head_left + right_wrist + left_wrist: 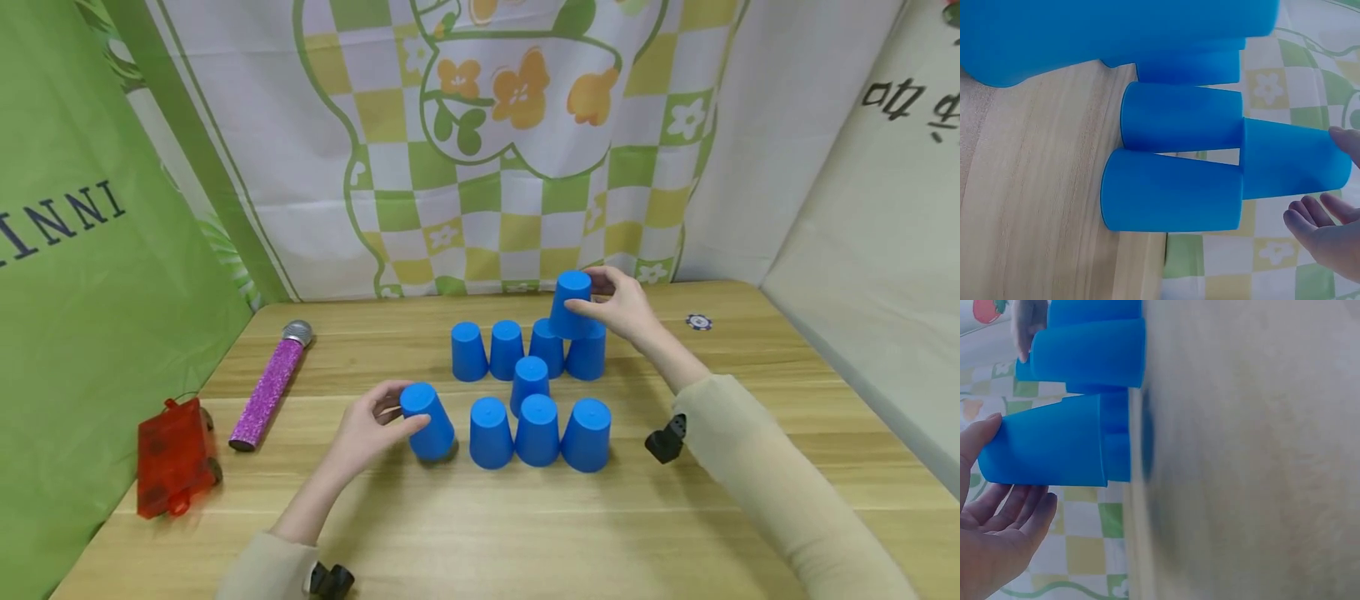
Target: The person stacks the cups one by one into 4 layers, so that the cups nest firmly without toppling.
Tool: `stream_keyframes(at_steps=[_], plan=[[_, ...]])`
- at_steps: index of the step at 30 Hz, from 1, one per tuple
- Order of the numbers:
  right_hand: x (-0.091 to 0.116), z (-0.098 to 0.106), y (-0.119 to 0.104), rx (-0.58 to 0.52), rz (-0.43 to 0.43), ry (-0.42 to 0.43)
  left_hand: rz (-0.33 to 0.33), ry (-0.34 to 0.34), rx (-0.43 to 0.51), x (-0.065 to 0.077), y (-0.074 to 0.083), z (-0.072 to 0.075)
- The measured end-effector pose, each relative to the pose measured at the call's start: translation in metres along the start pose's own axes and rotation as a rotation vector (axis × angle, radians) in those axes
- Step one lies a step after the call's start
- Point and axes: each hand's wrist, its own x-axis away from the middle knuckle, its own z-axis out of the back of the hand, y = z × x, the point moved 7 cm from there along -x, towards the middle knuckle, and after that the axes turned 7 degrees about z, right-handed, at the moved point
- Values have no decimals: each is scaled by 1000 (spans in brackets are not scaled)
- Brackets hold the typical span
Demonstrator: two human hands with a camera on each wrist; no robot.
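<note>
Near the front left, my left hand (367,432) pinches an upside-down blue cup (427,423) between thumb and fingers. That cup is tilted, its rim slightly off the table in the left wrist view. At the back right my right hand (618,307) holds another upside-down blue cup (572,304) near its base. In the right wrist view this held cup (1294,159) spans the bases of two cups below it, its rim at their level. Beside the left hand's cup stands a front row of three blue cups (537,432), all upside down.
The back row holds several upside-down blue cups (468,352). A single blue cup (531,383) stands between the rows. On the wooden table (480,533) a purple glitter microphone (272,387) and a red toy-like object with wheels (176,458) lie left; a chip (699,322) lies back right.
</note>
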Motion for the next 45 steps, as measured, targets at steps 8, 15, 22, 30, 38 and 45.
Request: stream_keyframes(at_steps=[8, 15, 22, 30, 38, 45], plan=[[20, 15, -2, -74, 1, 18, -32, 80, -1, -4, 13, 19], [48, 20, 0, -114, 5, -5, -77, 181, 46, -8, 37, 37], [78, 16, -5, -163, 14, -20, -87, 264, 125, -24, 55, 48], [112, 3, -14, -196, 15, -75, -109, 308, 174, -46, 76, 50], [127, -8, -12, -125, 64, -111, -148, 324, 173, -76, 93, 41], [132, -17, -9, -48, 109, -141, -119, 321, 130, -98, 100, 28]])
